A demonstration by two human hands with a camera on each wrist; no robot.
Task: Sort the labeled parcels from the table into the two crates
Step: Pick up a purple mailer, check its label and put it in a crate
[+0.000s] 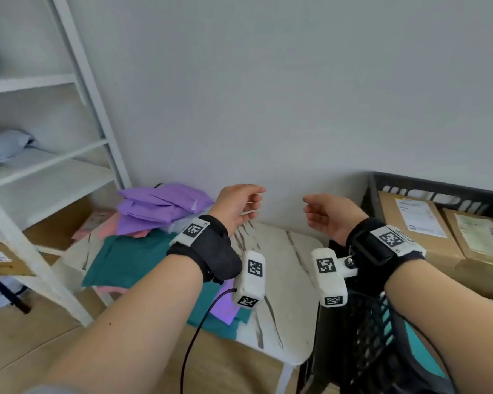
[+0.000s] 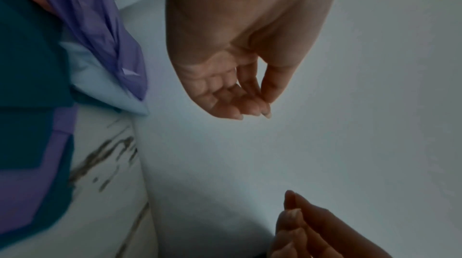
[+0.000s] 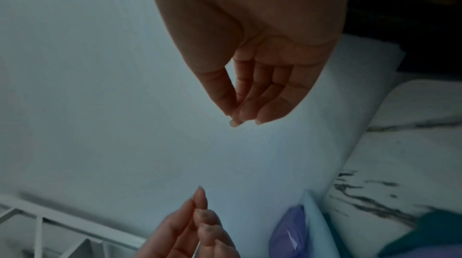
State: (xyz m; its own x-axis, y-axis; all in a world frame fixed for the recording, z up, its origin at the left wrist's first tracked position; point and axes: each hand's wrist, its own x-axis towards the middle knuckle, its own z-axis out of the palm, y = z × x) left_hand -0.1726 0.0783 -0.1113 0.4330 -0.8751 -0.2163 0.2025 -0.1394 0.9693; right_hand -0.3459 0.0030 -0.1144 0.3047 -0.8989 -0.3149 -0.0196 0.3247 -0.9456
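Both hands hover empty above the marble-patterned table (image 1: 285,268), palms facing each other. My left hand (image 1: 239,204) has loosely curled fingers (image 2: 240,102) and holds nothing. My right hand (image 1: 329,213) is equally relaxed, its fingers (image 3: 252,104) empty. Left of my left hand lies a pile of soft parcels: purple bags (image 1: 157,206) on top, teal ones (image 1: 131,257) and pink ones beneath; the purple bags (image 2: 100,31) also show in the left wrist view. A black crate (image 1: 427,189) at the right holds brown labeled cardboard parcels (image 1: 416,223). A second black crate (image 1: 365,345) stands at the lower right with a teal parcel inside.
A white metal shelf unit (image 1: 77,115) stands at the left, with a grey bag on one shelf and cardboard boxes low down. A plain white wall is close behind the table. A black cable (image 1: 199,325) hangs from my left wrist device.
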